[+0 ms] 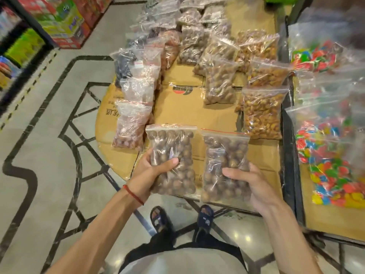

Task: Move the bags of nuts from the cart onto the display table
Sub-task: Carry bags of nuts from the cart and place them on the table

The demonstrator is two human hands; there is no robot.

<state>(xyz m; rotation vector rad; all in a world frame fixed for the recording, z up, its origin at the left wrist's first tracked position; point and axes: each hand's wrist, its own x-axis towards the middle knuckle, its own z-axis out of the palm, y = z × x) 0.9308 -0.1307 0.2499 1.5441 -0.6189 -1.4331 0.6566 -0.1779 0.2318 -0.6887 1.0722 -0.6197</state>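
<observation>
Two bags of nuts, one clamped in each hand's grip (150, 175) (254, 186), hover above cardboard (183, 107) crowded with other bags (261, 113).

I hold two bags side by side over the near edge of the display table (197, 107), one in my left hand (147, 175), one in my right hand (254, 186). More bags lie in rows behind. The cart (290, 147) stands just right.
</observation>
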